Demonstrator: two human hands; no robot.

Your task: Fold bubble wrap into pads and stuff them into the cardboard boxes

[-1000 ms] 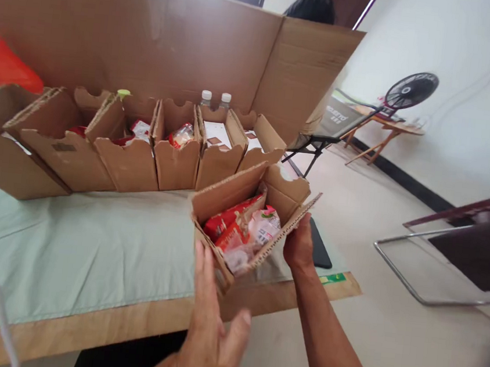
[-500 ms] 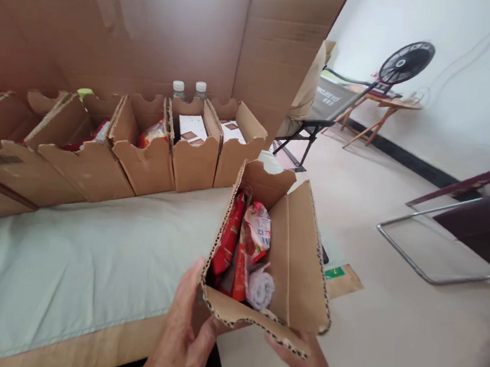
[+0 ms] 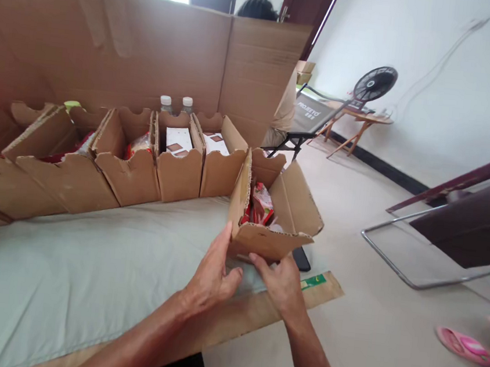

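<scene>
At the right end of the row, a cardboard box (image 3: 271, 246) with an open top holds red snack packets (image 3: 261, 203) and a whitish plastic item, mostly hidden behind the front wall. My left hand (image 3: 213, 271) presses its fingers along the box's left front corner, thumb pointing right. Below the front wall, my right hand (image 3: 282, 284) grips the lower edge, thumb on the front and the other fingers out of sight. The box sits close beside a matching box of white cartons (image 3: 216, 144) and is turned at an angle to it.
Several cardboard bins (image 3: 127, 180) line the pale cloth (image 3: 101, 262) before a tall cardboard screen (image 3: 154, 51). Two white-capped bottles (image 3: 187, 104) stand behind them. A dark phone (image 3: 302, 259) lies by the right hand. Beyond are a seated person, a folding chair (image 3: 311, 111) and a fan (image 3: 374, 84).
Both hands have carried the box forward, away from me, and lowered it to the end of the row. My view has shifted, and a pink slipper now shows at right.
</scene>
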